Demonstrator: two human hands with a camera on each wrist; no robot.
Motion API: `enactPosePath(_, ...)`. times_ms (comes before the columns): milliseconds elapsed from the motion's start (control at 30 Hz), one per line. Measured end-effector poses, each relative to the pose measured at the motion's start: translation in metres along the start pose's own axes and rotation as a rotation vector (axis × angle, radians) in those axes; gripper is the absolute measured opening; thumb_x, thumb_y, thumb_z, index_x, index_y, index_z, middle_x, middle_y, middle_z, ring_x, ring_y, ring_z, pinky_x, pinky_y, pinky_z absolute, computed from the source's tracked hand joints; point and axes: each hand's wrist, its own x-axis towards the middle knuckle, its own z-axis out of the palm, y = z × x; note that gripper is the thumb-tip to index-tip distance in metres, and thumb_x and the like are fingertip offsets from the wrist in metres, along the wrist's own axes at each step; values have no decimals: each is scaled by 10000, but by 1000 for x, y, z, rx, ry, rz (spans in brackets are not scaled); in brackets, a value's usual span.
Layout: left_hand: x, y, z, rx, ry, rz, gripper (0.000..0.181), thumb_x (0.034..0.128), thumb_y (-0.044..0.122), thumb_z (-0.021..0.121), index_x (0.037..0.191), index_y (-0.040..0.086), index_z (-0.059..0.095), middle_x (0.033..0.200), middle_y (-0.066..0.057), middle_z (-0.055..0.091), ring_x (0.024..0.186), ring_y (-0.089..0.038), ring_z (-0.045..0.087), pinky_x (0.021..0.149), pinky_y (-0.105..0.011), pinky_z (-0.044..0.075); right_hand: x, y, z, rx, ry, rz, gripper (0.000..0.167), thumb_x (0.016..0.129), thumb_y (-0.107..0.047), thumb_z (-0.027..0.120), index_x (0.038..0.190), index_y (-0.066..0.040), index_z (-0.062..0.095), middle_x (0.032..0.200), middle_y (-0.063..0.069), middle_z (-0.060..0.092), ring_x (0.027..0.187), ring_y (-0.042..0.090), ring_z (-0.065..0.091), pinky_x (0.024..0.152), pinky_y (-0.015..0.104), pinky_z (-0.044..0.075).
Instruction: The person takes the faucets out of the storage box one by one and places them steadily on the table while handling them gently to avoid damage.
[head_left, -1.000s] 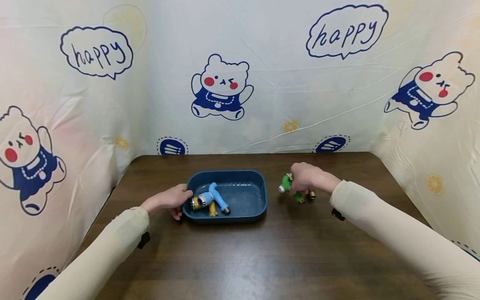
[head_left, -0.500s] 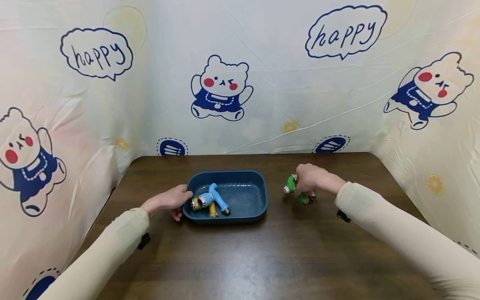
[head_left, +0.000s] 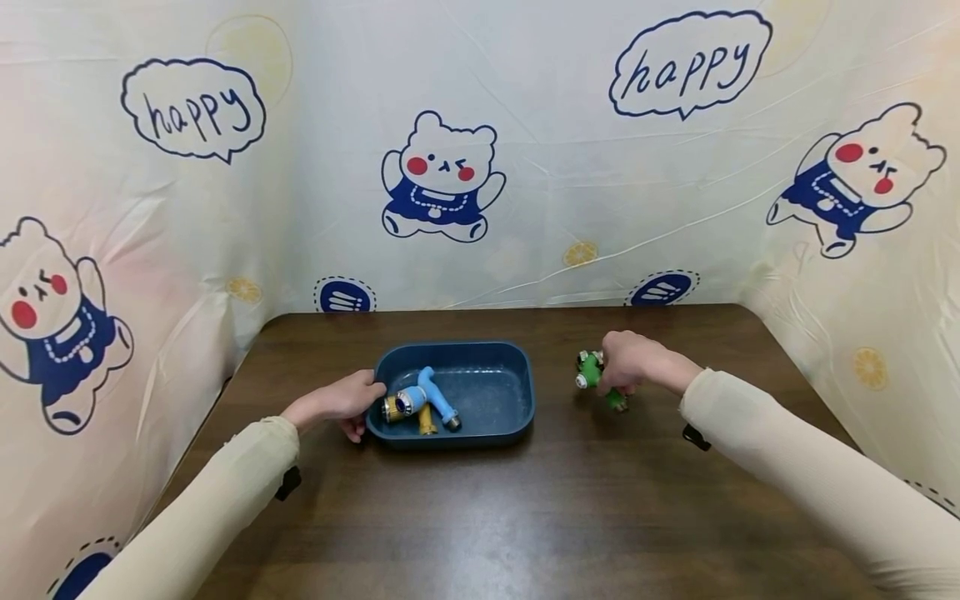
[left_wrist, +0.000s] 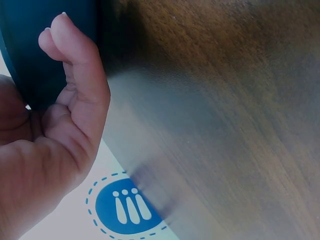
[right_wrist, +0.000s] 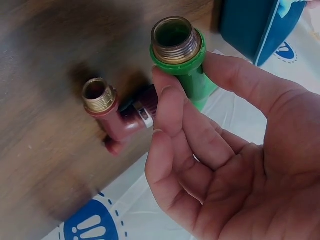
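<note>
The left hand (head_left: 347, 400) grips the left end of a dark blue tray (head_left: 491, 435); the left wrist view shows its fingers (left_wrist: 80, 65) bent against the tray's outer wall (left_wrist: 47, 60). Inside the tray a light blue tap (head_left: 435, 395) lies across a yellow one (head_left: 427, 420). To the tray's right the right hand (head_left: 637, 362) pinches a green tap (head_left: 591, 372). In the right wrist view the green tap's threaded brass end (right_wrist: 175, 42) sticks up between thumb and fingers, and a dark red tap (right_wrist: 117, 122) is close behind the fingertips.
The brown table (head_left: 480, 525) meets a printed curtain (head_left: 540, 167) at its back and sides. The blue tray's corner (right_wrist: 250, 30) shows at the top right of the right wrist view.
The right hand and the green tap have moved slightly right, away from the tray, and the tap has turned a little. The left hand and the tray have stayed put.
</note>
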Motion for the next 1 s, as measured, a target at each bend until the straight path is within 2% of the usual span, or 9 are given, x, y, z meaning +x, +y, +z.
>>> enactPosePath(100, -5, 4, 3, -5, -3, 5, 435, 1095, 335, 502, 1387, 25, 411, 772, -296, 662, 550, -373, 673, 585, -608, 622, 0, 2, 1, 8, 1, -3, 206, 859, -153, 822, 701, -69, 721, 672, 84, 719, 563, 152, 654, 465, 190, 432)
enactPosePath(133, -18, 17, 13, 34, -3, 32, 415, 1105, 309, 483, 1392, 19, 405, 760, -271, 656, 535, -349, 662, 566, -570, 630, 0, 3, 1, 10, 2, -3, 203, 858, -152, 823, 701, -70, 723, 669, 81, 718, 564, 155, 656, 464, 191, 432)
enactPosePath(333, -35, 29, 24, 138, 29, 44, 379, 1132, 305, 403, 1391, 30, 404, 783, -203, 658, 565, -300, 675, 581, -491, 648, -2, 9, 0, 17, 2, 19, 207, 862, -160, 823, 708, -69, 720, 665, 79, 710, 561, 155, 644, 459, 198, 419)
enactPosePath(367, -24, 18, 15, 101, 29, 17, 396, 1126, 336, 427, 1386, 39, 406, 799, -216, 668, 581, -313, 688, 601, -519, 647, -2, 10, -1, 18, 2, 20, 210, 866, -162, 822, 710, -67, 717, 666, 81, 710, 555, 149, 637, 460, 199, 419)
enactPosePath(600, -8, 7, 2, 7, 10, -1, 448, 1090, 376, 542, 1360, 34, 440, 807, -288, 662, 559, -378, 669, 573, -590, 625, -2, 15, -3, 22, -2, 22, 226, 880, -177, 818, 711, -66, 716, 662, 84, 704, 560, 146, 623, 478, 210, 421)
enactPosePath(700, -18, 16, 10, 46, 9, 23, 406, 1101, 333, 517, 1360, 30, 440, 805, -277, 652, 550, -368, 657, 562, -566, 629, -3, 17, -3, 24, 0, 31, 224, 873, -183, 821, 713, -68, 716, 660, 81, 703, 562, 149, 624, 479, 213, 421)
enactPosePath(900, -18, 16, 12, 51, 26, 1, 387, 1104, 308, 506, 1377, 45, 426, 808, -265, 651, 549, -367, 659, 558, -556, 632, -4, 24, -1, 33, 9, 27, 232, 865, -186, 821, 700, -68, 709, 646, 82, 696, 546, 146, 612, 475, 212, 426)
enactPosePath(933, -6, 5, 3, 11, 33, -28, 406, 1093, 340, 531, 1371, 60, 433, 822, -279, 659, 563, -383, 668, 575, -583, 629, -4, 25, -1, 33, 10, 27, 236, 865, -187, 821, 695, -68, 708, 642, 81, 695, 545, 146, 611, 475, 213, 425)
enactPosePath(1000, -7, 6, 2, 10, 30, -25, 410, 1092, 342, 534, 1369, 56, 436, 822, -281, 659, 563, -379, 669, 575, -582, 629, -6, 27, -1, 34, 14, 24, 243, 865, -187, 822, 691, -65, 704, 634, 81, 690, 544, 151, 611, 475, 217, 429)
